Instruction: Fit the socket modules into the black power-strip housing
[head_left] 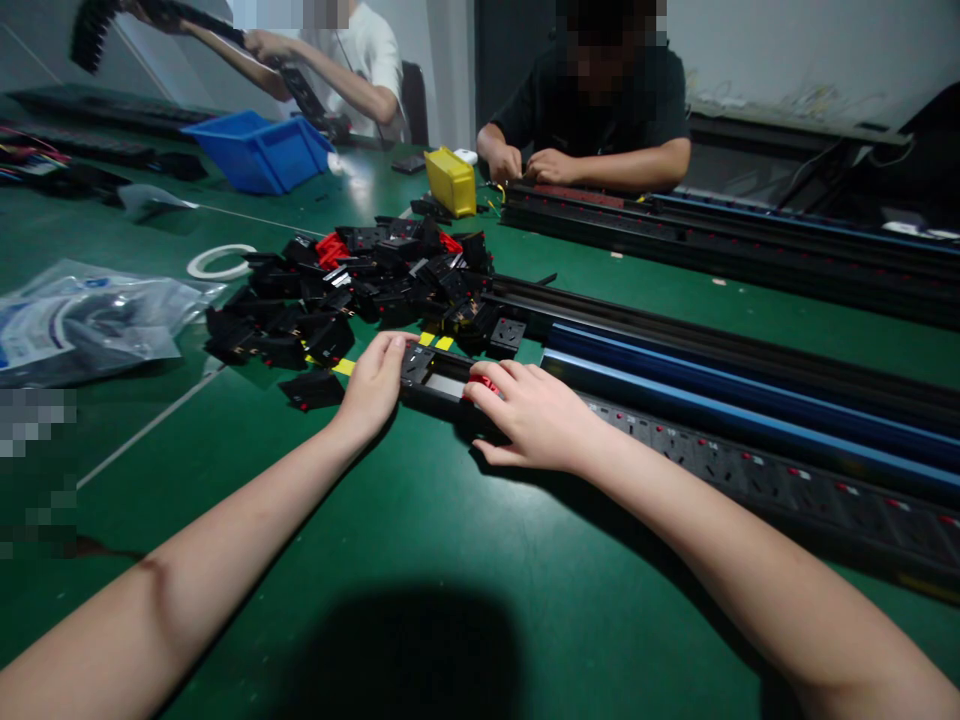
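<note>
On our green table [285,590] we have one heap of black sockets [382,265], too jumbled to count, with two red clumps [331,251] showing among them. Left of the heap we see one ring of white tape [206,265] and, farther out, one plastic bag [90,315]; beyond it stand one blue bin [255,150], off to the left, and one yellow box [454,183]. Two co-workers are on its far side, one in white [375,55] lifting a long dark piece, one in dark clothes [637,105] with both hands low together. Our one socket strip [705,448] starts at the heap's near right edge and runs away to the right. Both our forearms reach forward and inward. Just in front of the heap, our left hand [373,385] has its fingers close together against the strip's left end; we cannot tell how firmly it grips. Right of that, our right hand [529,415] lies palm down, fingers bent over one red piece [487,384] on the strip, thumb spread apart; whether the fingertips pinch it we cannot tell.
</note>
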